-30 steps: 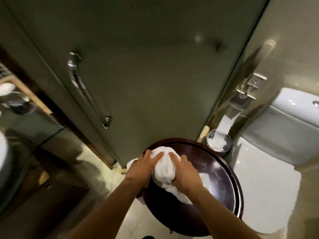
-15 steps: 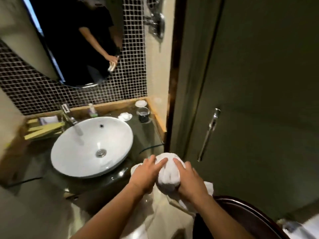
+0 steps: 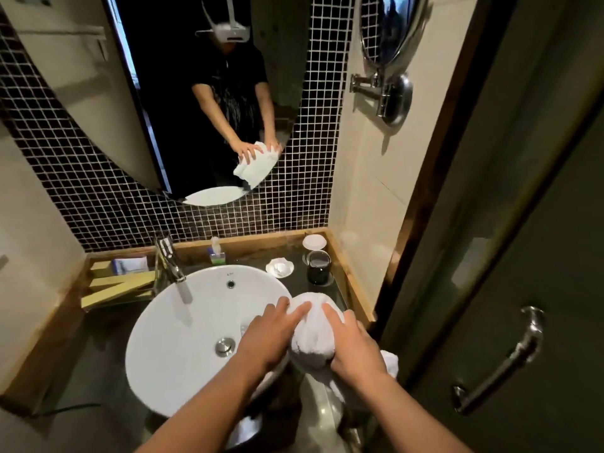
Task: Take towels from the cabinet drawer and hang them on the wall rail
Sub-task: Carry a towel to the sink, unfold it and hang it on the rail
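A white towel (image 3: 314,335) is bunched between my two hands, held in the air over the right edge of the vanity. My left hand (image 3: 265,338) presses its left side with fingers spread. My right hand (image 3: 354,348) grips its right side, and loose towel ends hang down below and to the right. In the oval mirror (image 3: 98,93) the person's reflection holds the same towel. The mirror also reflects a rail (image 3: 62,31) on a wall at the top left. No cabinet drawer shows.
A white basin (image 3: 183,325) with a chrome tap (image 3: 170,256) sits on the dark counter. A glass (image 3: 318,266), a soap dish (image 3: 279,268) and a small bottle (image 3: 216,251) stand behind it. A frosted door with a metal handle (image 3: 503,358) is at right.
The view has swung left from the round wooden table and toilet, past the door, to the sink and mirror. Both hands kept hold of the bunched towel throughout.
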`<state>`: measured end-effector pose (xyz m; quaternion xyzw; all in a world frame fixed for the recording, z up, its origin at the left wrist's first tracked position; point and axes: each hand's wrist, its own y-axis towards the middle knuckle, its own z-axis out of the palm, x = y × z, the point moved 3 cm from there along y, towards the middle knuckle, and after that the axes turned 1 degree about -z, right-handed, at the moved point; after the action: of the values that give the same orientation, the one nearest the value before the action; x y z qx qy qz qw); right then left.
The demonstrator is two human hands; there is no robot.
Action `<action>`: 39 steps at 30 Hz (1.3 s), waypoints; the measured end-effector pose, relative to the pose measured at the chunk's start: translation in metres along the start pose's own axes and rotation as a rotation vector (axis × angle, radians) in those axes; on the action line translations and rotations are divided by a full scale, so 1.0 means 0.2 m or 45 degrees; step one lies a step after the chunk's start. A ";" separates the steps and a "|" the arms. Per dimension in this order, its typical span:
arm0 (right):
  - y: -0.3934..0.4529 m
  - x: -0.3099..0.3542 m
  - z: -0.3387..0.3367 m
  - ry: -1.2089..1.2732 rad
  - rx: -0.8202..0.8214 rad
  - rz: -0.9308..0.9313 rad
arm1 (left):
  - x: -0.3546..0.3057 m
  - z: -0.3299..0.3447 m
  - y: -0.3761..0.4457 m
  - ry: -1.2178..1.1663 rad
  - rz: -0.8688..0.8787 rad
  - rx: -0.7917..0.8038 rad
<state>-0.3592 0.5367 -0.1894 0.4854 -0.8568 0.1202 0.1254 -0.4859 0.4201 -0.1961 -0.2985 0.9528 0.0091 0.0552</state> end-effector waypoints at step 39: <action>1.22 -0.02 0.13 -0.452 0.294 -0.433 | 0.41 0.18 1.06 0.059 0.130 0.213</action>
<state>-0.5700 0.6536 -0.2364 0.6469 -0.7522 0.1074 -0.0646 -0.6702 0.5500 -0.2449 -0.2440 0.9652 -0.0747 0.0572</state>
